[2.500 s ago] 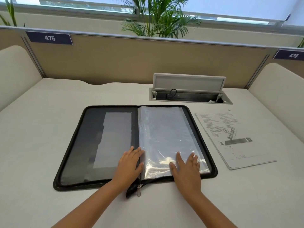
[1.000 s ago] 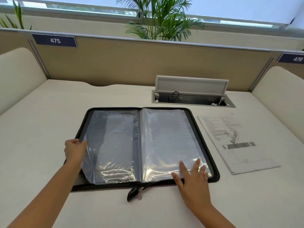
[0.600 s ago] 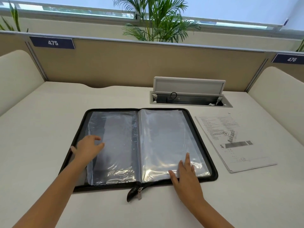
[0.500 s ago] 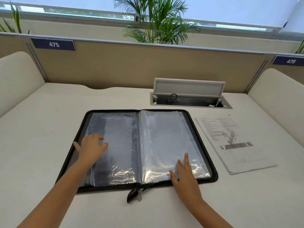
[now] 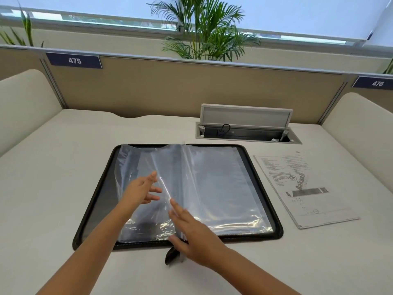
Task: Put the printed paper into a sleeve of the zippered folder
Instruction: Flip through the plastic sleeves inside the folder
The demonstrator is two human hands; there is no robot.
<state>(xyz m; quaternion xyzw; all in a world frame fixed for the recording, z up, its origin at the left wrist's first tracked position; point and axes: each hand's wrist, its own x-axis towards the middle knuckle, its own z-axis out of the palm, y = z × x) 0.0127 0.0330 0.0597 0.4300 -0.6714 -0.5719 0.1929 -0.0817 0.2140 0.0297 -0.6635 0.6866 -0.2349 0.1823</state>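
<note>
- The right hand [image 5: 192, 233] hovers over the near edge of the zippered folder [image 5: 258, 158], close to the spine, fingers straight and spread, gripping nothing; it may brush the plastic, I cannot tell.
- The left hand [image 5: 141, 191] is just beyond it, over the left half, fingers loose and open beside a clear sleeve [image 5: 168, 167] that stands partly raised in mid-turn; whether the fingertips touch the sheet is unclear.
- The zipper pull [image 5: 170, 257] hangs off the near edge onto the table [image 5: 53, 167].
- The folder lies open and flat, its spine running away from the person, sleeves spread on both halves.
- The printed paper [image 5: 304, 188] lies on the table just right of the folder, outside any sleeve, apart from both hands. Its long axis runs near-to-far, tilted slightly. The right hand is nearer, so that hand should probably fetch it.
- The sheet shows small print, a dark bar and a slanted word, perhaps "Aakash"; too blurred to be sure.
- Beyond it, a cable box [image 5: 246, 128] stands open.
- On the partition, blue tags read "475" [image 5: 74, 60] and "476" [image 5: 377, 83].
</note>
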